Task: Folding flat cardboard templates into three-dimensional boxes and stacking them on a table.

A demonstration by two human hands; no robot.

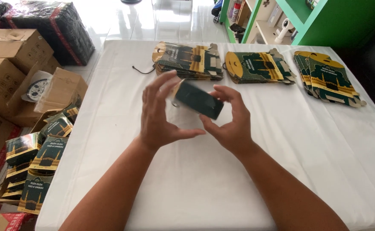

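Dark green carton (198, 99), tilted, midair

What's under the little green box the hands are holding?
Under the dark green box, held between the left hand and right hand, lies only the white tablecloth. The box's underside and inside are hidden.

Dark green box (198, 99) between left hand (159, 113) and right hand (230, 122)

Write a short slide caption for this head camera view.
Both hands, left and right, hold a dark green box above the white table.
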